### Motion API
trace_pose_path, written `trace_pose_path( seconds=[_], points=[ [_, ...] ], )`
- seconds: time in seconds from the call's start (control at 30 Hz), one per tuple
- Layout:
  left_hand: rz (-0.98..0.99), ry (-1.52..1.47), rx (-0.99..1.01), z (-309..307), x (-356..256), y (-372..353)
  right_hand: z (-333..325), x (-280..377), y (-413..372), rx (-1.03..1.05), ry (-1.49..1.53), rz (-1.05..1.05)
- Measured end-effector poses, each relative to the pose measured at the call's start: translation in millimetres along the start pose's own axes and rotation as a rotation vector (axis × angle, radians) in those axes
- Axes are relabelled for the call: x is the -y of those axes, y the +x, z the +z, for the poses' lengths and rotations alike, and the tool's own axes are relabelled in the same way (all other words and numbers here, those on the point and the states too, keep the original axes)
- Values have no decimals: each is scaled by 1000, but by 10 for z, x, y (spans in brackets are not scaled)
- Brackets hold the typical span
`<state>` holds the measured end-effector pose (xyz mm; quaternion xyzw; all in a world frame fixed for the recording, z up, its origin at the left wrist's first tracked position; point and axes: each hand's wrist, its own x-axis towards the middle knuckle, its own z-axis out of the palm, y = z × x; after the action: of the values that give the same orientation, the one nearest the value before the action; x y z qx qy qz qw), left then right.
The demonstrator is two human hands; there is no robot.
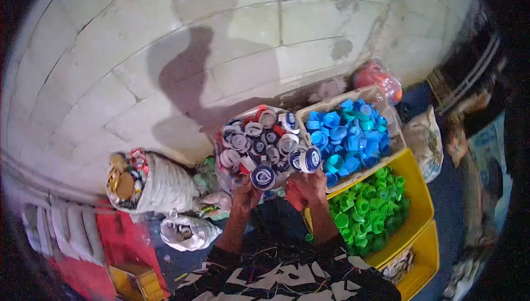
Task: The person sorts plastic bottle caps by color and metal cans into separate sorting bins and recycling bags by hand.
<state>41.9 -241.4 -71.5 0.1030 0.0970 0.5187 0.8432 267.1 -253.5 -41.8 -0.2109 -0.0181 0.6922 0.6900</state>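
Broadly, a block wall (237, 36) spans the far side; near right, a yellow crate (420, 193) holds green caps (367, 212), and beyond it a pale crate (393, 127) holds blue ones (353, 132). Left of these, before a heap of mixed caps (270, 152), the left hand (248, 195) grips a navy cap (263, 178), the right hand (310, 185) navy-and-white caps (305, 160). Holding rims lightly, tops visible, probably works best. Shirt lettering (287, 276) and cap emblems are unreadable.
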Motion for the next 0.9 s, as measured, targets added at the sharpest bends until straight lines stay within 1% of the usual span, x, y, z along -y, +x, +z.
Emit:
trace_pose_path(
  seconds=[0.03, 0.1, 0.13, 0.2, 0.23, 0.27, 0.3, 0.33, 0.4, 0.47, 0.57, 0.6, 0.63, 0.67, 0.7, 0.73, 0.77, 0.83, 0.87, 0.9],
  points=[
    [-63, -12, 35, 26, 26, 12, -40, 58, -108, 175, -58, -50],
    [-92, 26, 20, -59, 175, 9, -171, 110, -236, 196, 46, -56],
    [-143, 88, -4, 68, 225, -42, -229, 146, -316, 209, 96, -68],
    [-265, 217, -14, 306, 338, -64, -381, 202, -611, 11, 21, -146],
    [-293, 292, 26, 200, 435, -52, -520, 219, -778, 86, 23, -163],
    [-335, 335, 21, 25, 536, -83, -654, 264, -950, 155, 20, -193],
    [-382, 379, 24, -176, 635, -102, -501, 268, -1158, -51, -29, -326],
    [-432, 423, 31, -253, 772, -33, -774, 288, -1352, -5, -123, -324],
    [-609, 191, 174, 99, 1009, -91, -926, 198, -1797, -196, -140, -446],
    [-830, 10, 134, -27, 1314, -82, -1032, 90, -2255, -336, -125, -577],
    [-907, 193, 195, 333, 1749, -333, -1096, -58, -2979, -524, -55, -683],
    [-967, 198, 222, 387, 1883, -407, -1115, -77, -3188, -573, -26, -714],
    [-1014, 211, 267, 370, 2051, -480, -1253, -137, -3379, -520, 32, -769],
    [-1071, 214, 297, 405, 2207, -566, -1290, -184, -3601, -575, 66, -829],
    [-1115, 257, 241, 568, 2362, -698, -1297, -201, -3824, -630, 102, -883],
    [-1155, 296, 269, 691, 2530, -822, -1313, -210, -4024, -680, 138, -936],
    [-1190, 336, 295, 824, 2691, -913, -1157, -122, -4178, -820, 248, -1004],
    [-1253, 417, 315, 963, 3062, -1127, -1328, -79, -4510, -857, 255, -1115],
    [-1265, 446, 338, 987, 3259, -1242, -1518, -112, -4677, -861, 258, -1173],
    [-1284, 468, 344, 1062, 3461, -1355, -1741, -156, -4854, -961, 327, -1167]
  ],
)
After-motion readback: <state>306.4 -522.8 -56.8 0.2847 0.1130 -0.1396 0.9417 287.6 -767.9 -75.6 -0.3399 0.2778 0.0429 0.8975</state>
